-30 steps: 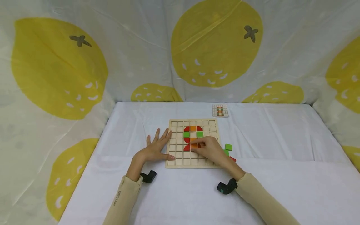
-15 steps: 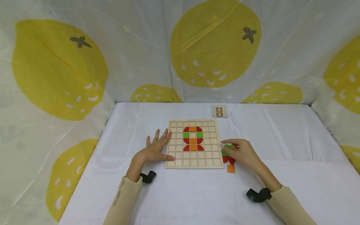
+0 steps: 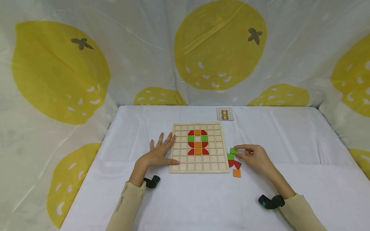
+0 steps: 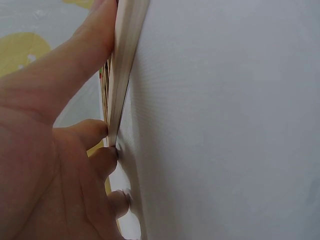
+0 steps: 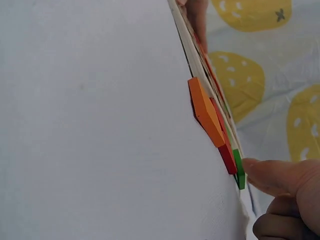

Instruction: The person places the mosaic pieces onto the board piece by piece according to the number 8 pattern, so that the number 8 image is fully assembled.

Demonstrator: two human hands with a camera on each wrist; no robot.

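The right hand [image 3: 255, 157] had moved off the board [image 3: 215, 160] between both hands and pinched a green tile [image 3: 233, 150], seemingly the next chosen. The left hand [image 3: 157, 155], fingers spread, touched the board's edge.

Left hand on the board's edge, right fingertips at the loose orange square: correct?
No: the right hand has its fingertips at a loose green square, not the orange square, per the head view. The left hand is on the edge of the board.

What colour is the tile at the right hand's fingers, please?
The tile is green, clearest in head view.
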